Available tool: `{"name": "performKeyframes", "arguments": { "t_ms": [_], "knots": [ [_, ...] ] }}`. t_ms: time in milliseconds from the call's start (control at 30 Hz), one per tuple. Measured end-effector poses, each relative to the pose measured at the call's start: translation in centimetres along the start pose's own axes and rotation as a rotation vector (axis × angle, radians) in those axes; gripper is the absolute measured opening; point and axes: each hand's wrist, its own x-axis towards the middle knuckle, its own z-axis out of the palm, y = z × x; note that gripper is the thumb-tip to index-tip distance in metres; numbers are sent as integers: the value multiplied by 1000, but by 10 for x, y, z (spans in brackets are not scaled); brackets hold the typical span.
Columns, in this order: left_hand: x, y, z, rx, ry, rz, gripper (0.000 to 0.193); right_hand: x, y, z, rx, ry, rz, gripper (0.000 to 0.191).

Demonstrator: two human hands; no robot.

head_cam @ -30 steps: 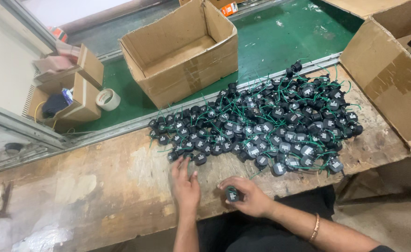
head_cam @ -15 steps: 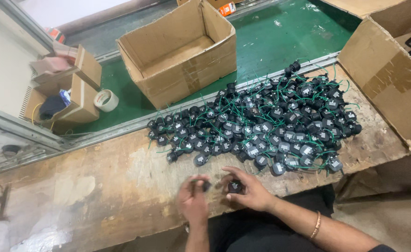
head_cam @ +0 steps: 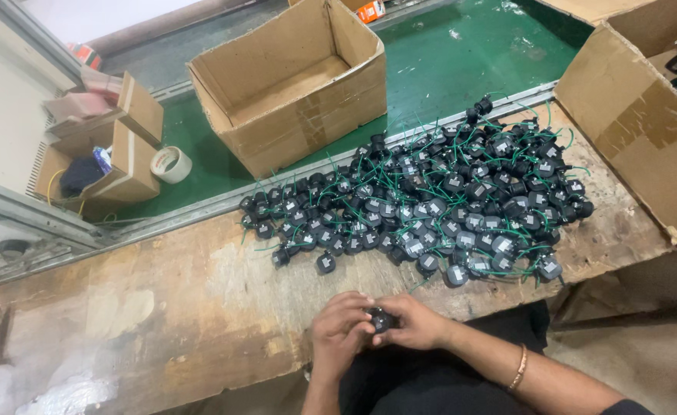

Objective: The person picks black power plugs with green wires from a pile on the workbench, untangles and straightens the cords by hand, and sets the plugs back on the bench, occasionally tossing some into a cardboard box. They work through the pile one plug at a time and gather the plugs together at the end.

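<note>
Both hands, the left hand (head_cam: 340, 329) and the right hand (head_cam: 415, 323), pinch one small round black plastic part (head_cam: 379, 318) between them, just below the big pile of black parts with green wires (head_cam: 431, 207), and I think the fiddly fitting step needs careful fingers.

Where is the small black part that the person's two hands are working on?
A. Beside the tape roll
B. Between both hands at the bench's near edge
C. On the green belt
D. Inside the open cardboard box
B: the left hand and right hand close around the small black part at the wooden bench edge.

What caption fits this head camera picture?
Both hands hold a small black part beside a pile of wired parts.
</note>
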Motion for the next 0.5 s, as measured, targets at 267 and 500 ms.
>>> {"name": "performKeyframes", "arguments": {
  "t_ms": [267, 500],
  "knots": [
    [-10, -31, 1, -136, 101, -89, 25, 3, -14, 0, -142, -21, -137, 43],
    [37, -26, -28, 775, 188, -55, 43, 4, -31, -3, -8, 46, -77, 53]
  ]
}}
